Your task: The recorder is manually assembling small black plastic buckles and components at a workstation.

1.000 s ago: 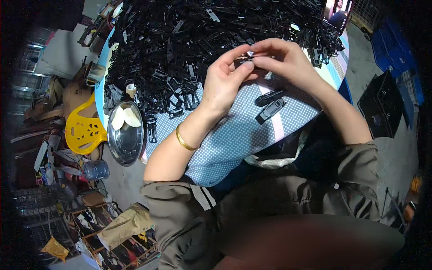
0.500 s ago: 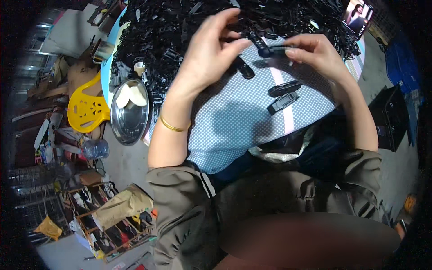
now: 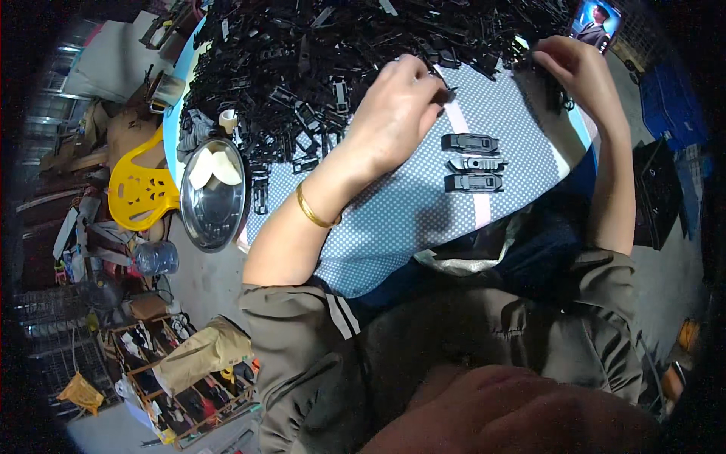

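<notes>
Where the frame's centre rises toward its top, the left hand [image 3: 404,106] is bent over the dotted blue cloth [image 3: 378,227], back uppermost; fingers curled, a dark tip showing beside them, and whether it grips that piece cannot be told.

Right hand [image 3: 578,72]: upper right, fingers bent downward in shadow at the table's far right; narrow or holding, cannot be told.

Black pieces, three [image 3: 475,163]: right of centre, one below another in a short column, lying crosswise on the cloth over a pink stripe [image 3: 482,212], apart from both hands.

Heap of black parts [image 3: 280,57]: upper left to upper centre, loose and tangled, its near edge partly covered by the left hand.

Obstructions: left forearm, with gold bangle [image 3: 308,208], slanting from lower left across the cloth; right forearm over the table's right edge.

Oval dish [image 3: 215,227], clear or shiny: left of centre, at the table's edge; two pale slices [image 3: 224,168] in its upper half. Tape roll [image 3: 228,119]: just above the dish, grey cloth bundle [image 3: 197,129] beside it.

Phone [image 3: 596,24]: upper right corner of the table, screen lit.

Yellow chair [image 3: 144,181]: left, partly behind the dish. Clear bottle [image 3: 155,258]: below the chair. Tan bag [image 3: 200,356]: lower left. Black case [image 3: 654,197]: right margin, on the floor. Blue crate [image 3: 669,98]: above it.
</notes>
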`<action>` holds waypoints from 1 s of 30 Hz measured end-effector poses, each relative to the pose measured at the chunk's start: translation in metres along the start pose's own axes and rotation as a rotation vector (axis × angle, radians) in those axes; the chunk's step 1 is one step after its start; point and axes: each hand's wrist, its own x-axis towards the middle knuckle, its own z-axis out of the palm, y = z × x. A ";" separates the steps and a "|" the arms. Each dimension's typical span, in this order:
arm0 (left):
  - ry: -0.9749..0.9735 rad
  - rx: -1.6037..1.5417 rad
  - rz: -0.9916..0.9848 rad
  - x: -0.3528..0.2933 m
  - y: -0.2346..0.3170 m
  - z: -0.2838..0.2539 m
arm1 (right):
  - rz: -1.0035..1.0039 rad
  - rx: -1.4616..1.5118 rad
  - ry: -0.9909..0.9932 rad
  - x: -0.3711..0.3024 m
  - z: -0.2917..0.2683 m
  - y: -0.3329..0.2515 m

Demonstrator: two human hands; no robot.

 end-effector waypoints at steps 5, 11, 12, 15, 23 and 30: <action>0.143 -0.446 -0.509 0.003 0.007 -0.005 | 0.015 -0.030 -0.057 -0.004 -0.006 0.014; -0.008 -0.587 -0.622 -0.006 0.003 0.009 | -0.306 -0.273 0.084 0.004 0.026 -0.012; -0.073 -0.541 -0.595 -0.005 0.003 0.008 | -0.362 -0.363 0.103 0.006 0.031 -0.012; -0.161 -0.637 -0.624 -0.003 0.003 0.006 | -0.266 -0.457 0.061 0.008 0.051 -0.008; -0.147 -1.089 -0.860 -0.001 0.002 -0.001 | -0.467 -0.383 0.200 0.016 0.048 0.002; -0.004 -1.430 -1.001 0.000 -0.002 0.002 | -0.314 0.378 0.220 0.006 0.040 -0.026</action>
